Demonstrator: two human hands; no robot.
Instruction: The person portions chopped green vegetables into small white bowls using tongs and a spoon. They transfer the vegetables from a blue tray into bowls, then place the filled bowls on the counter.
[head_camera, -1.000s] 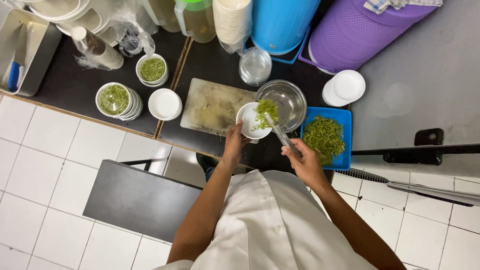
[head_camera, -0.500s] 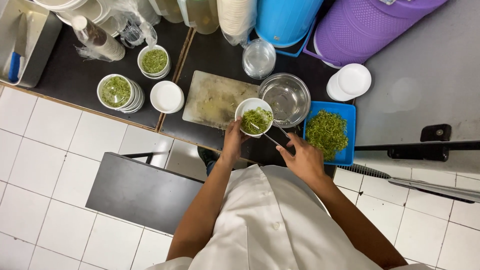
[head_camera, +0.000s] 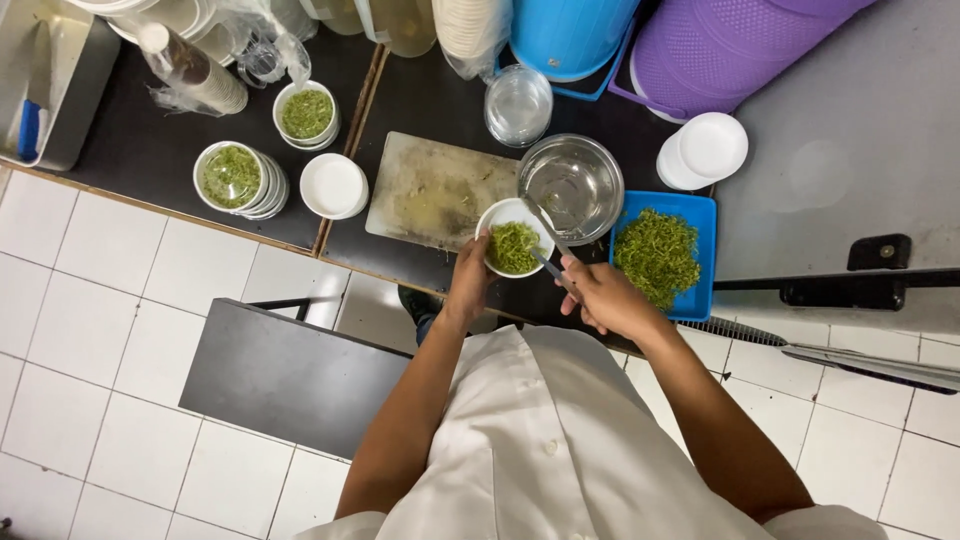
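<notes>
Now left hand (head_camera: 468, 285) wrapped round small white cup (head_camera: 514, 236) of green bits, keeping it steady; right hand (head_camera: 600, 298) pinching metal spoon (head_camera: 548, 250) over it.

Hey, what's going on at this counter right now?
A person in a white coat is portioning chopped greens. The left hand holds a small white cup partly filled with greens, while the right hand holds a metal utensil at the cup's rim. A blue tray of greens lies to the right, beside an empty steel bowl and a cutting board. Two filled cups and an empty one stand to the left.
</notes>
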